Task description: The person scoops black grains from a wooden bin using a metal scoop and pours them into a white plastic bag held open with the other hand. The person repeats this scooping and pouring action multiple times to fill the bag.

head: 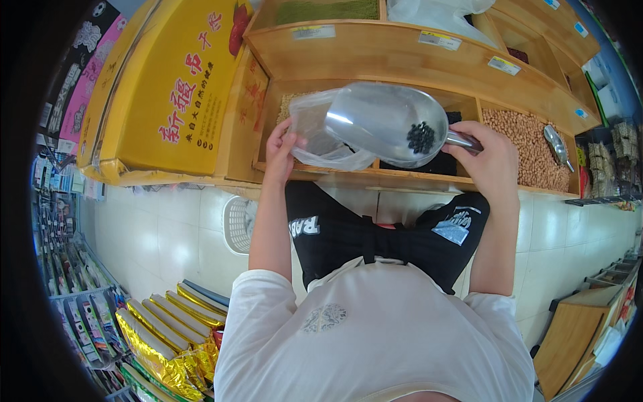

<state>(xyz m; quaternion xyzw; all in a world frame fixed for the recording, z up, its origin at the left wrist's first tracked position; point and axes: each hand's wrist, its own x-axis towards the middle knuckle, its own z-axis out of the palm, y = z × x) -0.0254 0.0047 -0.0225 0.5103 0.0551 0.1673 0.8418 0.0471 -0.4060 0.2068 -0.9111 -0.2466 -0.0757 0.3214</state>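
Observation:
My right hand (485,156) grips the handle of a large metal scoop (371,118), tilted with its lip to the left. A small heap of black beans (421,137) lies in the scoop near the handle end. My left hand (282,148) pinches the edge of a clear plastic bag (321,143), whose mouth surrounds the scoop's lip. Below the scoop is a wooden compartment holding a dark mass of black beans (427,167), partly hidden by scoop and bag. Whether any beans are inside the bag is hard to tell.
Peanuts (527,151) fill the right-hand compartment, with a small metal scoop (556,143) on them. Pale grains (291,105) show at the left. A yellow cardboard box (166,90) adjoins the bin. A white basket (236,226) stands on the floor; gold-wrapped packs (171,321) stand behind left.

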